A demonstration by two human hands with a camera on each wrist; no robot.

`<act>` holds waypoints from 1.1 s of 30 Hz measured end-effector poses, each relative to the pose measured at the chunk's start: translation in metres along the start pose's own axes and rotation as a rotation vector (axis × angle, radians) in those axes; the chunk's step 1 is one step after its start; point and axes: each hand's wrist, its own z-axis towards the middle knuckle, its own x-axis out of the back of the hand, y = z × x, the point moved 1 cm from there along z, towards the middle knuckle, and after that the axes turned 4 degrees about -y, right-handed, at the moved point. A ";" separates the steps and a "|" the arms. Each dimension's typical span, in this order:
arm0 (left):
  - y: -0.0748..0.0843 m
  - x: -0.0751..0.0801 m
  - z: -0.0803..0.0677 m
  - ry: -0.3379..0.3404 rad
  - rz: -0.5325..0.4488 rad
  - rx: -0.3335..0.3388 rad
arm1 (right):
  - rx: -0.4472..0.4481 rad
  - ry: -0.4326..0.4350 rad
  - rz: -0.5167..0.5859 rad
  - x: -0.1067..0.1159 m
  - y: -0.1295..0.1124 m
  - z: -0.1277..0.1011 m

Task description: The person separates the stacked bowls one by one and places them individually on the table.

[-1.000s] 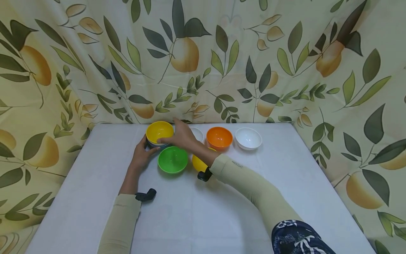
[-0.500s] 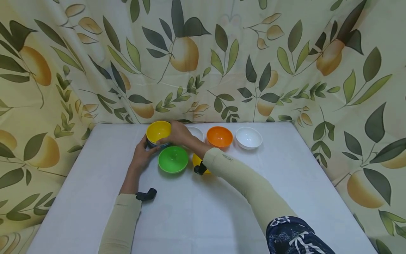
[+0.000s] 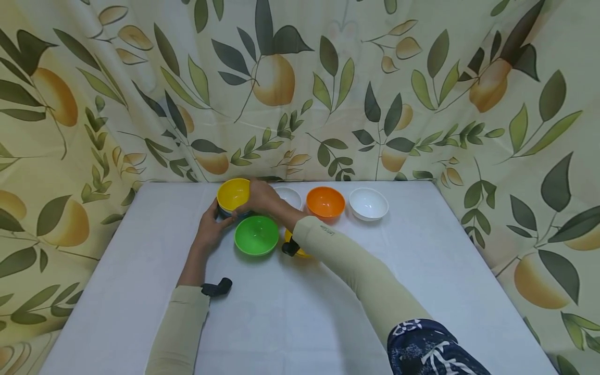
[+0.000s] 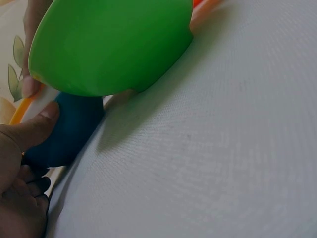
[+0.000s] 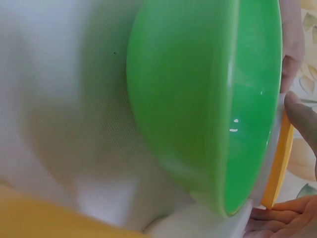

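At the back left of the table stands a stack of bowls: a yellow bowl [image 3: 232,194] on top, a white rim [image 4: 43,98] beneath it and a blue bowl [image 4: 74,129] at the bottom. My left hand [image 3: 208,227] holds the blue bowl from the left, thumb in front. From the right, my right hand [image 3: 262,199] grips the yellow bowl at its rim, thumb towards me; its other fingers are mostly hidden in the head view. Just in front of the stack sits a green bowl [image 3: 256,236], apart from both hands.
Under my right forearm, a second yellow bowl [image 3: 305,254] is partly covered. Along the back stand a white bowl [image 3: 291,197], partly behind my right hand, an orange bowl [image 3: 325,203] and another white bowl [image 3: 368,204]. A patterned curtain [image 3: 328,130] hangs behind the table.
My right hand has shifted slightly left and closer around the yellow bowl's right side, and the right forearm has swung left. My left hand stays on the stack.
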 end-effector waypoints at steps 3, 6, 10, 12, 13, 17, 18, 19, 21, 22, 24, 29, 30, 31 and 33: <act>0.000 0.000 0.000 0.001 -0.004 -0.011 | 0.003 0.006 0.000 -0.001 0.000 0.001; 0.000 0.000 0.000 0.002 -0.013 -0.027 | 0.020 0.018 0.010 -0.001 0.000 0.001; 0.001 0.000 0.001 0.000 -0.017 -0.040 | 0.034 0.037 0.037 0.000 0.001 0.001; 0.000 0.000 0.001 -0.002 -0.014 -0.038 | 0.035 0.046 0.056 0.000 0.001 0.001; 0.000 0.000 0.001 -0.001 -0.009 -0.034 | 0.033 0.048 0.067 0.000 0.001 0.001; -0.001 0.000 0.001 0.002 0.002 -0.018 | 0.044 0.062 0.093 0.000 0.000 0.002; -0.001 0.000 0.001 0.003 0.003 -0.019 | 0.046 0.064 0.099 0.001 0.000 0.002; -0.001 0.000 0.001 0.002 0.003 -0.022 | 0.051 0.068 0.104 0.001 -0.001 0.001; -0.001 0.000 0.000 0.002 0.004 -0.022 | 0.062 0.078 0.113 0.002 -0.002 0.001; -0.002 0.000 0.000 0.001 0.005 -0.023 | 0.068 0.081 0.117 0.003 -0.003 0.000; -0.002 0.000 0.000 0.002 0.008 -0.025 | 0.081 0.084 0.119 0.005 -0.005 -0.002; -0.003 0.000 -0.001 0.010 0.009 -0.031 | 0.134 0.082 0.124 0.014 -0.008 -0.013; -0.003 0.000 -0.001 0.010 0.010 -0.036 | 0.140 0.083 0.134 0.016 -0.008 -0.016; -0.003 0.000 -0.001 0.009 0.011 -0.043 | 0.142 0.086 0.148 0.018 -0.008 -0.019; -0.003 0.000 -0.001 0.007 0.011 -0.052 | 0.131 0.091 0.180 0.021 -0.006 -0.026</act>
